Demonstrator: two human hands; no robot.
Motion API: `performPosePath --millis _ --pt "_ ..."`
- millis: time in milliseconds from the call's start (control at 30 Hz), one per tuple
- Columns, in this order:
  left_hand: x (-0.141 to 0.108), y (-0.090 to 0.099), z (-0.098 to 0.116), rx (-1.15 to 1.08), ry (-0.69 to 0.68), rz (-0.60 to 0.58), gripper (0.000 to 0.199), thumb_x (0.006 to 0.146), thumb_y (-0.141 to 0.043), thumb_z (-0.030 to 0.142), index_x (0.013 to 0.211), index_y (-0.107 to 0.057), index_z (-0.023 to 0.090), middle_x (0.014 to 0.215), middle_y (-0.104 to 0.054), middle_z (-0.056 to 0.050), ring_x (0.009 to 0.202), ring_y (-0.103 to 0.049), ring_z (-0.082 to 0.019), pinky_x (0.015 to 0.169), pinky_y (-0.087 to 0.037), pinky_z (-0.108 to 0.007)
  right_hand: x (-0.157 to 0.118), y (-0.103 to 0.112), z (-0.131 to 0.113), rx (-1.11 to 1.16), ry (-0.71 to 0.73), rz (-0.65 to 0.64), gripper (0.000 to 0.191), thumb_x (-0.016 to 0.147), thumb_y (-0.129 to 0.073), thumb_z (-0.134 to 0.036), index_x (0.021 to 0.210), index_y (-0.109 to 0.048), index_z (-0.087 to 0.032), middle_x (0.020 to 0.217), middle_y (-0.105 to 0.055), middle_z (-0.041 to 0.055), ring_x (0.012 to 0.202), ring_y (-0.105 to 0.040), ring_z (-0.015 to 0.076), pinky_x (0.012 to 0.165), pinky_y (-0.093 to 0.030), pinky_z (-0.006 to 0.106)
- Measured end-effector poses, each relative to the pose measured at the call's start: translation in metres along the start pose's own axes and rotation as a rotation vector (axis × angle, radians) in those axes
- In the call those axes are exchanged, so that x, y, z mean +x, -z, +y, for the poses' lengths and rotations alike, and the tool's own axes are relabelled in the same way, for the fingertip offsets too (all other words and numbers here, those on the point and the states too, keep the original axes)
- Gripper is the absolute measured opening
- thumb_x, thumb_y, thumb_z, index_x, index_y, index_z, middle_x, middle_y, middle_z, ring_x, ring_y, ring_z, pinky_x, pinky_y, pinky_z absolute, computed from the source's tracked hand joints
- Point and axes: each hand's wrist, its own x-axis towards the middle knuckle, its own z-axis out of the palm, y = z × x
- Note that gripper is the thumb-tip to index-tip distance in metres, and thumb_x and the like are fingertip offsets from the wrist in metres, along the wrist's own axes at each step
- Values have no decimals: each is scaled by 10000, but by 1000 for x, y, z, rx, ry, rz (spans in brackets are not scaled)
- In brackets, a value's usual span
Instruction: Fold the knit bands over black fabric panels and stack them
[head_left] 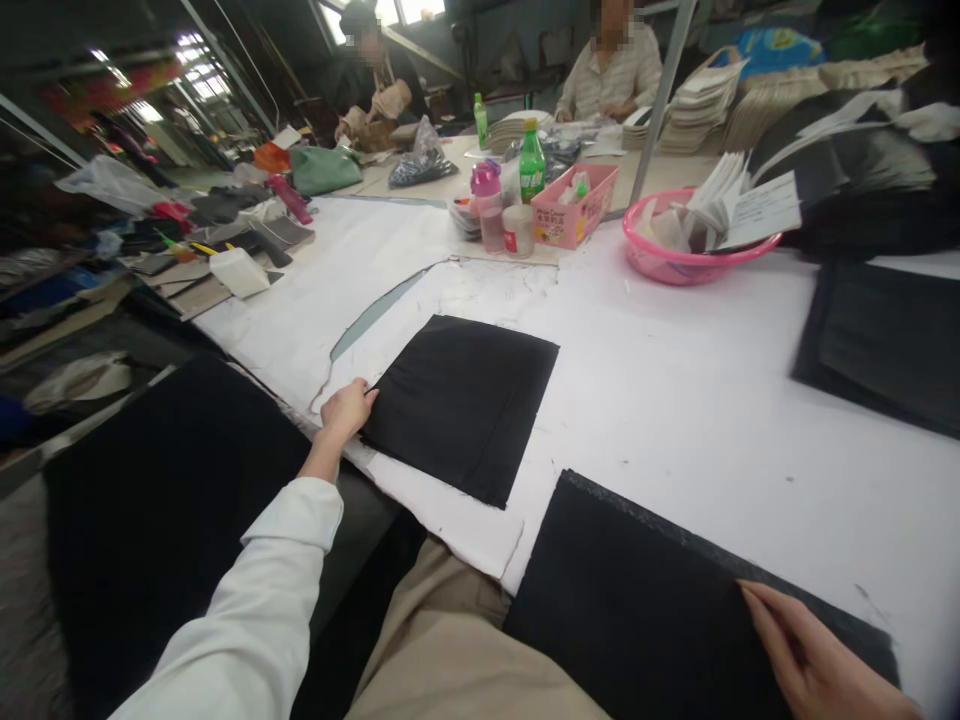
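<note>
My left hand (pixel 346 408) pinches the left edge of a black fabric panel (pixel 465 405) that lies flat on the white-covered table (pixel 675 400). At the lower right, my right hand (pixel 817 640) has its fingers pressed together at the upper edge of a second piece of black fabric (pixel 637 600). That edge carries a shiny dark strip. The second piece lies at the near side of the table and runs out of the picture at the bottom. How many layers either piece has, I cannot tell.
A black cloth stack (pixel 885 345) lies at the right. Farther back are a pink basin (pixel 675 262) with papers, a pink box (pixel 576 205), a green bottle (pixel 532 165) and a pink-lidded bottle (pixel 490 215). Dark fabric (pixel 172 520) hangs at the left. Two people sit across the table.
</note>
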Motion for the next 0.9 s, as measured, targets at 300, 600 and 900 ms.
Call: performPosePath --millis 300,600,900 --pt "-9 6 1 50 -56 36 454 959 -384 479 1303 -520 218 1091 -697 -142 1028 -644 -321 811 -486 -392 11 11 -9 -151 107 -18 455 968 -366 -558 1083 -708 -280 839 -748 -54 426 -528 82 393 -333 223" --pt "-53 27 19 54 -299 142 398 891 -566 404 1206 -572 162 1211 -555 -168 1181 -506 -336 966 -429 -441 7 7 -6 -164 103 -3 387 956 -438 -519 1138 -691 -289 853 -748 -53 455 -519 91 409 -316 238" --pt "-142 14 39 -268 -952 -82 291 871 -644 351 1142 -622 246 1177 -555 -67 1135 -515 -230 981 -436 -384 6 6 -5 -145 74 -28 405 942 -444 -523 1151 -696 -285 848 -746 -16 457 -518 97 410 -316 243"
